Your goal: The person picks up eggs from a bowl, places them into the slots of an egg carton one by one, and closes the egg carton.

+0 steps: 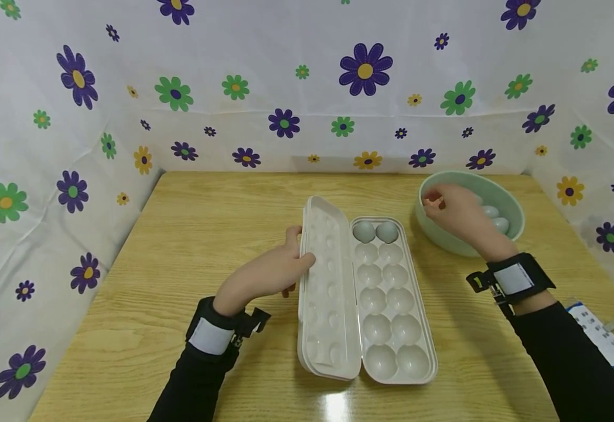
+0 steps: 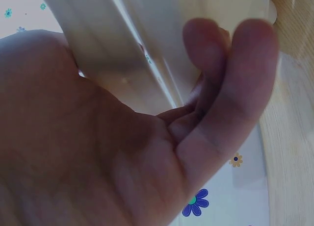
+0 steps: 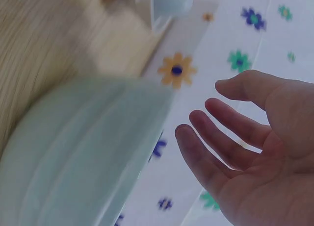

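A white plastic egg box (image 1: 389, 277) lies opened out on the table, with pale blue-green eggs (image 1: 387, 232) in the two far cups and its nearer cups bare. My left hand (image 1: 267, 269) holds the left edge of its raised lid (image 1: 321, 305), thumb on the inner side and fingers behind. In the left wrist view, curled fingers (image 2: 245, 88) reach round the lid. Over the left rim of a pale green bowl (image 1: 446, 239) hovers my right hand (image 1: 460, 214), fingers loosely bent and holding nothing in the right wrist view. Several pale eggs (image 1: 499, 225) sit inside the bowl.
The wooden table (image 1: 222, 199) bears the egg box at its middle and the bowl at the back right. A white and blue printed card (image 1: 602, 337) is by the right forearm. Flower-patterned cloth (image 1: 286, 70) hangs behind and at both sides.
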A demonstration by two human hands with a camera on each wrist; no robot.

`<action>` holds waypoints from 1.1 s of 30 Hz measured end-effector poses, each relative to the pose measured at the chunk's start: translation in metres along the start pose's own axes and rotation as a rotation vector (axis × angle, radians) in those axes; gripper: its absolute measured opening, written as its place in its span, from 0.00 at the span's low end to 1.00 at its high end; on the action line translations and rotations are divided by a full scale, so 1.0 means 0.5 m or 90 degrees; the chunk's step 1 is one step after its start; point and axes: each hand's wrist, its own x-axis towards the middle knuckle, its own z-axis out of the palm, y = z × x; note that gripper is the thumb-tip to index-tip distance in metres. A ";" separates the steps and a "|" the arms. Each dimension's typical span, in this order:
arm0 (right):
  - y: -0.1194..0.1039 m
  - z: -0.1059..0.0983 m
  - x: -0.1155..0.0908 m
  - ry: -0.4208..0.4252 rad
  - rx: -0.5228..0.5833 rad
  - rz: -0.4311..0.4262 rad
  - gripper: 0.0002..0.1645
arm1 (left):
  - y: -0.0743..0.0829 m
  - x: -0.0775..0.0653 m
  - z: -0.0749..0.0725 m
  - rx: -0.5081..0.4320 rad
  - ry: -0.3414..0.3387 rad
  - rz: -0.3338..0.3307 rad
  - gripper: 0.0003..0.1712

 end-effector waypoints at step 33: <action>0.178 0.030 -0.010 -0.035 -0.102 0.070 0.21 | 0.005 -0.003 0.001 0.006 0.007 0.006 0.36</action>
